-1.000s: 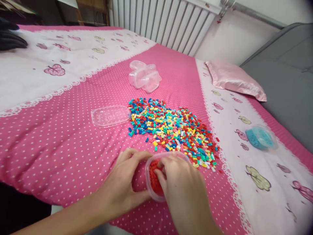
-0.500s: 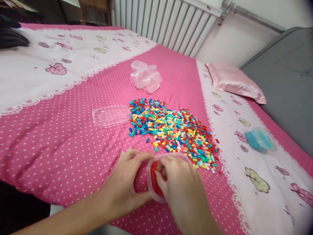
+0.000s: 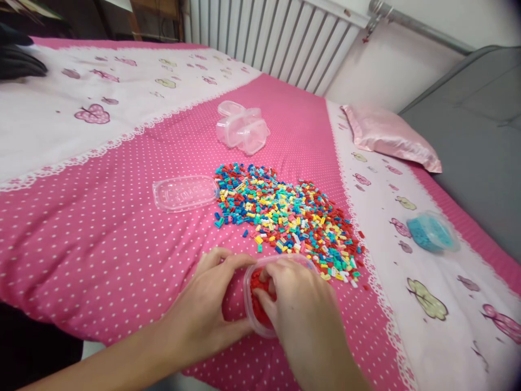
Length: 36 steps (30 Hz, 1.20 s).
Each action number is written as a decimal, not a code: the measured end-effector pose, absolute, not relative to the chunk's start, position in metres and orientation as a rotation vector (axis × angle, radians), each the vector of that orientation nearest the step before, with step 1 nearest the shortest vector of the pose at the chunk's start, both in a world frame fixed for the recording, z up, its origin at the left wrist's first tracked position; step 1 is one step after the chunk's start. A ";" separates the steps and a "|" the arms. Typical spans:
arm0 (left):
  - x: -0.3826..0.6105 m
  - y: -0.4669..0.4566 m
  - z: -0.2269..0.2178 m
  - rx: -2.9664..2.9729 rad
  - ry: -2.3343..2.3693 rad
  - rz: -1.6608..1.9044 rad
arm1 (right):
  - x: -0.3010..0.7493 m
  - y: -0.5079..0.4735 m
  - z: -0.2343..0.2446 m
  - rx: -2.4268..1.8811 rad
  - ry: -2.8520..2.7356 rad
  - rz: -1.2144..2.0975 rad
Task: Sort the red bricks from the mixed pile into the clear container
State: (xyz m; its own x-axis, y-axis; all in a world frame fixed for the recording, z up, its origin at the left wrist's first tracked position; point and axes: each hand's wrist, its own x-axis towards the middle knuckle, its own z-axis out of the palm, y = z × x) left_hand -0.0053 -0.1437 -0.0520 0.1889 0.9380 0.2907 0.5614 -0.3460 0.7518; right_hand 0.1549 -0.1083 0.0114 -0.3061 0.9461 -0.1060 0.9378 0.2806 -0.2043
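Observation:
A clear plastic container [image 3: 248, 304] stands near the bed's front edge with small red toy bricks [image 3: 257, 279] inside. My left hand [image 3: 215, 298] grips its left side, thumb near the lower end and fingers at the upper rim. Inside the container, the curled fingers and thumb of my right hand [image 3: 299, 298] press among the red bricks; the back of the hand hides the fingertips and most of the right side. Just beyond lies a wide loose pile of small mixed-colour bricks [image 3: 280, 209].
Left of the pile, a clear lid [image 3: 185, 194] lies flat, touching its edge. Several clear containers [image 3: 243, 129] are heaped farther back. A closed-looking container of blue pieces [image 3: 432, 233] rests at right, below a pink pillow [image 3: 391, 138]. A black glove-like object [image 3: 18, 57] is at far left.
My right thumb and fingers have shifted slightly within the container, stirring the red bricks. My left hand keeps its hold, and the pile looks the same.

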 end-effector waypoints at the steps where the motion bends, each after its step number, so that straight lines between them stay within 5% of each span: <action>1: -0.005 -0.143 -0.052 1.982 1.400 1.027 | 0.155 -0.108 0.011 -1.828 -2.472 0.356; 36: -0.006 -0.143 -0.051 2.002 1.393 1.022 | 0.156 -0.110 0.011 -1.767 -2.469 0.347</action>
State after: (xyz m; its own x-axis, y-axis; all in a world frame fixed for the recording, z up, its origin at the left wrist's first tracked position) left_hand -0.0056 -0.1429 -0.0505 0.1979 0.9336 0.2988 0.5648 -0.3577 0.7437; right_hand 0.1564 -0.1099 0.0108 -0.3287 0.9424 -0.0617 0.9229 0.3066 -0.2328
